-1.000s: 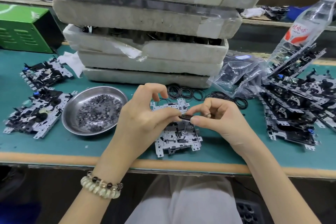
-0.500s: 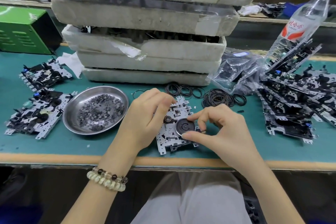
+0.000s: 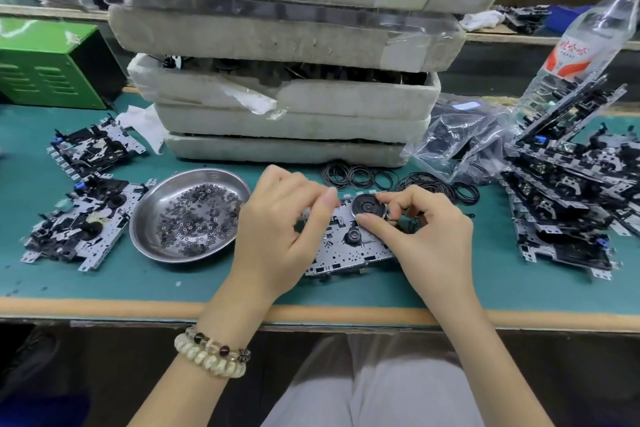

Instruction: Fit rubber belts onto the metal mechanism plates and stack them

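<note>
A metal mechanism plate [image 3: 349,253] lies flat on the green mat near the table's front edge. A black round flywheel [image 3: 367,207] sits on its far end, and a smaller black pulley [image 3: 353,236] sits mid-plate. My right hand [image 3: 426,229] pinches the flywheel's rim between thumb and forefinger. My left hand [image 3: 277,222] grips the plate's left edge, its forefinger stretched toward the flywheel. Loose black rubber belts [image 3: 360,177] lie just behind the plate. Whether a belt runs round the flywheel is hidden by my fingers.
A steel dish [image 3: 152,218] of several small washers stands left of the plate. Two mechanisms [image 3: 79,225] lie at far left. A pile of mechanisms [image 3: 568,204] fills the right, with a water bottle [image 3: 585,45] behind. Stacked foam trays [image 3: 284,87] rise at the back.
The plate has turned on the mat, so the flywheel now lies at its far end. My right hand has followed it, still pinching the flywheel, and my left forefinger has stretched out.
</note>
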Available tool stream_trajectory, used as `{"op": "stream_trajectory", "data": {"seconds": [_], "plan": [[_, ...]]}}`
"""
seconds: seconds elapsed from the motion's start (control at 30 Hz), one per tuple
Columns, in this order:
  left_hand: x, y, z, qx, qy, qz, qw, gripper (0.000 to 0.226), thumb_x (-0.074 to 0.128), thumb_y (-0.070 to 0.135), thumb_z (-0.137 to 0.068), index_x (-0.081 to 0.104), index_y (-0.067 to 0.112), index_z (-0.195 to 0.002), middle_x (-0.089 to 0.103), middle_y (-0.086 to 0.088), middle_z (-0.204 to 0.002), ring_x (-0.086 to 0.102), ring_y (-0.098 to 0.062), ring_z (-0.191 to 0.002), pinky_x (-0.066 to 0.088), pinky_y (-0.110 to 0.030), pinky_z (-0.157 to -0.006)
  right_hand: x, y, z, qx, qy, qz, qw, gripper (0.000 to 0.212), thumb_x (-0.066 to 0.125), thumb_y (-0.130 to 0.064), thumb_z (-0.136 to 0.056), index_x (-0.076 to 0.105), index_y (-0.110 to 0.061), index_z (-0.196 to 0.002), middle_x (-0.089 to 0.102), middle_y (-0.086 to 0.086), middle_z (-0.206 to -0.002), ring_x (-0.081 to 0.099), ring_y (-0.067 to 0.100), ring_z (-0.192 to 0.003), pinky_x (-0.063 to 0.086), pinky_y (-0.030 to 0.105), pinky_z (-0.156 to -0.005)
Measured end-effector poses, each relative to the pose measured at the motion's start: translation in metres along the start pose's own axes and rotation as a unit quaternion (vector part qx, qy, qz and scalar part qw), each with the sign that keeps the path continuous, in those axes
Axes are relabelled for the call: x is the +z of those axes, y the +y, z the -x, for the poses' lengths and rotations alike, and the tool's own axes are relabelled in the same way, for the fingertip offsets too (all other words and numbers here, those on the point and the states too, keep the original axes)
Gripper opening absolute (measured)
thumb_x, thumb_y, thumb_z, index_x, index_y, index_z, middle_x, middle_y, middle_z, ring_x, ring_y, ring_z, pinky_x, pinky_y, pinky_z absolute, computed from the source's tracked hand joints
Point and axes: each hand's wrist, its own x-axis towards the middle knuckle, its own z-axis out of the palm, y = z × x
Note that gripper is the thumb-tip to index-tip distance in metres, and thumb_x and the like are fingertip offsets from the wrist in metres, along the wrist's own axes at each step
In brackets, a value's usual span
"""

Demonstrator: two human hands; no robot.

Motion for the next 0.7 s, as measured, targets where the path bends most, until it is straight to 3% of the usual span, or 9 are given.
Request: {"op": "stream_trajectory", "data": {"seconds": [0.1,0.2,0.3,0.4,0.6,0.7], "plan": [[0.002,0.002,-0.001,-0.019,-0.072,-0.050,0.996,0.043,0.036,0.036,-0.102,0.077,0.027,-0.112,0.061,0.007,-0.109,0.045,-0.024,-0.111,0.029,-0.036,-0.101,0.000,-0.002,0.001,-0.029,0.006,0.039,0.999,0.035,0.085,-0.025,-0.068,0.051,-0.023,-0.064,0.071,-0.015,-0.085,0.059,0.001,-0.097,0.037,0.006,-0.076],[0.002,0.004,-0.001,-0.041,-0.138,-0.039,0.989,0.051,0.027,0.042,-0.101,0.076,0.033,-0.114,0.057,0.007,-0.121,0.040,-0.024,-0.121,0.022,-0.035,-0.106,-0.003,-0.006,0.006,-0.062,-0.007,0.090,0.994,0.029,0.082,-0.024,-0.075,0.054,-0.019,-0.070,0.069,-0.011,-0.087,0.055,0.011,-0.097,0.038,0.015,-0.081],[0.002,0.004,-0.002,-0.071,-0.160,-0.034,0.984,0.057,0.018,0.047,-0.101,0.073,0.040,-0.116,0.053,0.013,-0.124,0.035,-0.019,-0.126,0.019,-0.034,-0.110,-0.003,-0.009,0.016,-0.063,-0.025,0.091,0.994,0.022,0.074,-0.032,-0.083,0.058,-0.021,-0.074,0.063,-0.008,-0.100,0.049,0.011,-0.105,0.028,0.009,-0.091],[0.003,0.006,-0.004,-0.091,-0.153,-0.038,0.983,0.063,0.011,0.048,-0.101,0.073,0.045,-0.112,0.055,0.021,-0.128,0.035,-0.015,-0.125,0.020,-0.033,-0.108,0.000,-0.012,0.028,-0.072,-0.017,0.099,0.992,0.011,0.066,-0.030,-0.086,0.063,-0.021,-0.080,0.050,-0.001,-0.112,0.042,0.018,-0.105,0.025,0.013,-0.096],[0.004,0.006,-0.006,-0.113,-0.158,-0.044,0.980,0.066,0.006,0.049,-0.099,0.072,0.049,-0.108,0.055,0.027,-0.131,0.035,-0.011,-0.124,0.020,-0.029,-0.106,0.008,-0.022,0.036,-0.113,-0.057,0.096,0.987,0.015,0.052,-0.027,-0.088,0.063,-0.017,-0.088,0.056,-0.009,-0.107,0.043,0.018,-0.105,0.036,0.033,-0.092],[0.004,0.007,-0.006,-0.118,-0.156,-0.045,0.980,0.063,0.004,0.050,-0.099,0.067,0.055,-0.106,0.057,0.026,-0.130,0.037,-0.013,-0.122,0.020,-0.030,-0.104,0.013,-0.029,0.039,-0.141,-0.074,0.138,0.978,0.017,0.049,-0.029,-0.088,0.061,-0.017,-0.090,0.059,-0.011,-0.097,0.045,0.019,-0.100,0.035,0.035,-0.086]]}}
